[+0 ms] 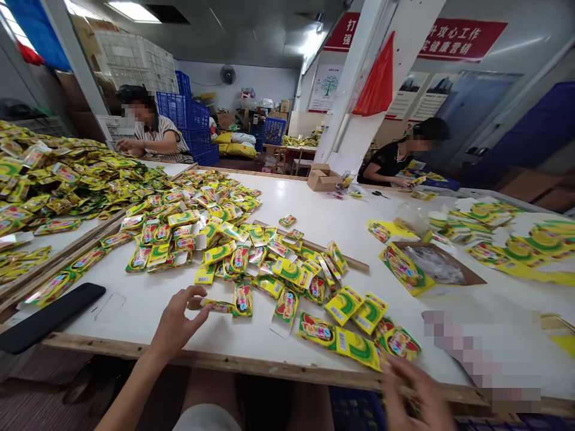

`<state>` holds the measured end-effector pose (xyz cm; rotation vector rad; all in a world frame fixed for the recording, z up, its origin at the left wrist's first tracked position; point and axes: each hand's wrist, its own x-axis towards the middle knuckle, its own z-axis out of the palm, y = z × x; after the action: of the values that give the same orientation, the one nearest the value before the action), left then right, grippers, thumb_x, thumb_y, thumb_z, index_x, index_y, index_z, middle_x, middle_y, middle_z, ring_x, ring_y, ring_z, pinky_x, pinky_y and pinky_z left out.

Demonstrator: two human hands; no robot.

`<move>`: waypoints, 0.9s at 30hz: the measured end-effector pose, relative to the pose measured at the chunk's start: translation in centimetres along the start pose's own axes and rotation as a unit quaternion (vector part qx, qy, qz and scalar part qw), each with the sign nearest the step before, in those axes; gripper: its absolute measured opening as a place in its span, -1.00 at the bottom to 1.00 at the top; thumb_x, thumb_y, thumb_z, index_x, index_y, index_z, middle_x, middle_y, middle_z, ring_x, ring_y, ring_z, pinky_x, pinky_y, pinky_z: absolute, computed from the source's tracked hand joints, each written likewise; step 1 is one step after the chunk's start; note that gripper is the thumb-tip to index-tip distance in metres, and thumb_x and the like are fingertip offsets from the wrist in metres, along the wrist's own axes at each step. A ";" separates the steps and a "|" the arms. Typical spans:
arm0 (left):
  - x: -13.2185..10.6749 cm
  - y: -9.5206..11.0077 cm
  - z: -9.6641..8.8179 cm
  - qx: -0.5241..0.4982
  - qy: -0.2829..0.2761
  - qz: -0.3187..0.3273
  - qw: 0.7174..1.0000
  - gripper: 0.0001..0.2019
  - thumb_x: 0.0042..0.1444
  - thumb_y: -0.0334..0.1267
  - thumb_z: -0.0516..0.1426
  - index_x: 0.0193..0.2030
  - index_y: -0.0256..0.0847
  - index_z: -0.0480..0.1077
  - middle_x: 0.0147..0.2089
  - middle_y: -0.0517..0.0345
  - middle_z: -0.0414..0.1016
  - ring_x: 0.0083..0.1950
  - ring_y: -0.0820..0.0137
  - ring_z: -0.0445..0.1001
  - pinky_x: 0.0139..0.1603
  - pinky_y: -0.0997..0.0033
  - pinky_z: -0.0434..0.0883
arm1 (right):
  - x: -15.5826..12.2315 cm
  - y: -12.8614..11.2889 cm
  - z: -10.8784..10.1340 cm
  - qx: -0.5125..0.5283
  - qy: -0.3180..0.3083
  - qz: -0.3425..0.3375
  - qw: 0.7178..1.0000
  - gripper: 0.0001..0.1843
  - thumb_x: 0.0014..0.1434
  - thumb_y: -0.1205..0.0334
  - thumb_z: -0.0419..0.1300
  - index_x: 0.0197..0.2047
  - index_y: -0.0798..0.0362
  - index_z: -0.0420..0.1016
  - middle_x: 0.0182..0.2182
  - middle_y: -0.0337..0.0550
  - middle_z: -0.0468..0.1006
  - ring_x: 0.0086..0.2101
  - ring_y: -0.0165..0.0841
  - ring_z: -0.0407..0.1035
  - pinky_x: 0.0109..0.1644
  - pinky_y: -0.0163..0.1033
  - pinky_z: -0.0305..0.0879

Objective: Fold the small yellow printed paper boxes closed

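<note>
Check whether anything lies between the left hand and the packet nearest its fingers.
Nothing visible does. The left hand is open, its fingertips just short of the packet, with only bare white table between them. The other packets lie beyond it.

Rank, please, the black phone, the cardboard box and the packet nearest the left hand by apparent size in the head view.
1. black phone.
2. cardboard box, though it sits far across the table, so distance shrinks it.
3. packet by the left hand.
</note>
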<state>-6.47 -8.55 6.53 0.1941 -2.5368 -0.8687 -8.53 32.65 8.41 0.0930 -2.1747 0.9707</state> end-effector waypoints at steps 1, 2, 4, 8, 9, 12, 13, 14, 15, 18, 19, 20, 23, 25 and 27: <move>0.1 1.1 0.1 -0.026 -0.005 0.004 1.000 -0.74 0.10 -0.09 0.16 -0.11 -0.11 0.37 -0.11 0.09 0.53 -0.16 0.26 0.50 -0.10 0.28 0.41 | -1.1 -1.5 2.2 0.036 -0.048 -0.020 0.998 -0.75 0.20 0.01 0.14 -0.22 0.00 0.48 -0.25 -0.03 0.53 -0.22 -0.14 0.42 -0.07 -0.06 0.33; 0.1 2.1 0.4 -0.053 -0.017 0.010 0.998 -0.72 0.07 -0.09 0.18 -0.09 -0.10 0.38 -0.09 0.09 0.53 -0.15 0.26 0.50 -0.11 0.30 0.42 | -2.2 -3.1 4.5 0.080 -0.101 -0.033 0.991 -0.79 0.21 0.07 0.13 -0.20 -0.01 0.47 -0.24 -0.05 0.54 -0.20 -0.17 0.43 -0.08 -0.09 0.35; 0.2 3.9 1.7 -0.109 -0.063 0.022 0.992 -0.67 0.03 -0.12 0.23 -0.05 -0.08 0.39 -0.09 0.10 0.54 -0.14 0.26 0.51 -0.11 0.31 0.43 | -4.1 -5.7 8.9 0.163 -0.206 -0.029 0.965 -0.77 0.22 0.17 0.14 -0.06 -0.02 0.44 -0.10 -0.04 0.53 -0.08 -0.18 0.42 -0.01 -0.11 0.36; -0.3 5.6 5.5 -0.248 -0.111 0.006 0.962 -0.54 0.03 -0.19 0.24 0.10 -0.06 0.30 -0.02 0.06 0.50 -0.06 0.24 0.49 -0.08 0.28 0.44 | -6.2 -8.1 14.5 0.295 -0.293 0.052 0.908 -0.70 0.20 0.26 0.12 0.02 -0.01 0.32 -0.07 -0.04 0.51 -0.07 -0.22 0.44 0.00 -0.14 0.39; -0.6 5.7 6.4 -0.282 -0.091 -0.008 0.955 -0.52 0.05 -0.19 0.23 0.13 -0.07 0.26 0.04 0.04 0.45 -0.09 0.28 0.49 -0.09 0.28 0.44 | -6.4 -8.1 15.2 0.322 -0.292 0.083 0.897 -0.72 0.21 0.25 0.12 0.00 0.00 0.30 -0.11 -0.05 0.53 -0.10 -0.24 0.46 -0.03 -0.16 0.41; -1.7 5.5 8.3 -0.359 -0.050 -0.039 0.931 -0.63 0.11 -0.18 0.18 0.06 -0.12 0.26 0.08 0.01 0.37 -0.17 0.36 0.49 -0.09 0.29 0.45 | -6.5 -7.4 16.0 0.387 -0.284 0.155 0.863 -0.67 0.21 0.19 0.14 0.02 -0.02 0.21 -0.17 -0.09 0.54 -0.19 -0.26 0.50 -0.11 -0.18 0.45; -2.0 5.5 8.6 -0.372 -0.057 -0.045 0.925 -0.67 0.13 -0.17 0.16 0.03 -0.14 0.27 0.02 0.04 0.41 -0.18 0.36 0.49 -0.09 0.29 0.44 | -6.5 -7.2 15.9 0.400 -0.287 0.165 0.855 -0.63 0.20 0.18 0.15 0.05 -0.03 0.19 -0.17 -0.09 0.54 -0.20 -0.27 0.50 -0.12 -0.19 0.46; -2.3 5.4 8.8 -0.379 -0.070 -0.050 0.921 -0.69 0.14 -0.17 0.15 0.01 -0.15 0.29 -0.07 0.07 0.44 -0.18 0.35 0.49 -0.10 0.30 0.44 | -6.5 -7.0 15.7 0.408 -0.290 0.168 0.849 -0.60 0.19 0.18 0.16 0.07 -0.04 0.19 -0.15 -0.09 0.54 -0.19 -0.26 0.50 -0.12 -0.19 0.46; -2.6 5.3 9.0 -0.380 -0.083 -0.054 0.920 -0.70 0.14 -0.16 0.15 -0.01 -0.15 0.30 -0.14 0.10 0.47 -0.18 0.34 0.49 -0.10 0.31 0.44 | -6.4 -6.8 15.5 0.408 -0.294 0.164 0.849 -0.58 0.18 0.19 0.17 0.10 -0.04 0.20 -0.13 -0.08 0.54 -0.18 -0.26 0.50 -0.10 -0.18 0.46; -2.8 5.2 8.9 -0.366 -0.108 -0.058 0.923 -0.76 0.13 -0.16 0.16 -0.08 -0.17 0.38 -0.20 0.12 0.51 -0.20 0.33 0.48 -0.12 0.34 0.42 | -5.9 -6.5 14.9 0.370 -0.292 0.135 0.872 -0.66 0.19 0.20 0.16 0.05 -0.02 0.33 -0.11 -0.07 0.54 -0.15 -0.24 0.49 -0.06 -0.18 0.43; -2.7 5.3 8.8 -0.363 -0.119 -0.058 0.922 -0.77 0.12 -0.17 0.16 -0.10 -0.18 0.40 -0.20 0.11 0.52 -0.21 0.33 0.48 -0.12 0.34 0.42 | -5.6 -6.5 14.8 0.350 -0.291 0.123 0.882 -0.72 0.20 0.19 0.15 -0.01 -0.01 0.38 -0.14 -0.08 0.55 -0.17 -0.25 0.48 -0.08 -0.19 0.43; -2.5 5.3 8.8 -0.361 -0.130 -0.057 0.922 -0.78 0.12 -0.17 0.16 -0.12 -0.18 0.41 -0.21 0.11 0.53 -0.21 0.32 0.49 -0.12 0.34 0.42 | -5.2 -6.5 14.8 0.330 -0.290 0.111 0.891 -0.78 0.21 0.18 0.14 -0.07 0.00 0.43 -0.18 -0.09 0.55 -0.20 -0.26 0.48 -0.10 -0.20 0.42; -2.1 5.3 8.8 -0.360 -0.125 -0.061 0.923 -0.80 0.11 -0.15 0.17 -0.19 -0.18 0.46 -0.14 0.04 0.55 -0.07 0.24 0.50 -0.01 0.27 0.41 | -4.2 -6.4 15.0 0.303 -0.288 0.068 0.906 -0.86 0.21 0.18 0.13 -0.24 0.03 0.47 -0.24 -0.10 0.54 -0.21 -0.26 0.45 -0.14 -0.24 0.39; -1.9 5.4 9.0 -0.394 -0.102 -0.071 0.911 -0.80 0.10 -0.13 0.18 -0.20 -0.18 0.46 -0.07 0.00 0.53 0.03 0.19 0.47 0.05 0.23 0.40 | -3.8 -6.3 15.2 0.309 -0.284 0.056 0.906 -0.89 0.19 0.20 0.15 -0.28 0.03 0.46 -0.24 -0.10 0.52 -0.19 -0.26 0.43 -0.13 -0.24 0.37; -1.9 5.6 9.3 -0.454 -0.091 -0.079 0.883 -0.72 0.09 -0.13 0.19 -0.07 -0.15 0.40 -0.06 0.01 0.53 0.00 0.22 0.50 0.02 0.22 0.42 | -3.7 -6.4 15.3 0.323 -0.275 0.074 0.903 -0.85 0.19 0.22 0.15 -0.17 0.03 0.44 -0.24 -0.10 0.52 -0.21 -0.28 0.43 -0.12 -0.24 0.37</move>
<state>-8.97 1.48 2.72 0.0130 -1.9971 -2.1002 -12.91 17.06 3.16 0.5858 -2.2602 1.9140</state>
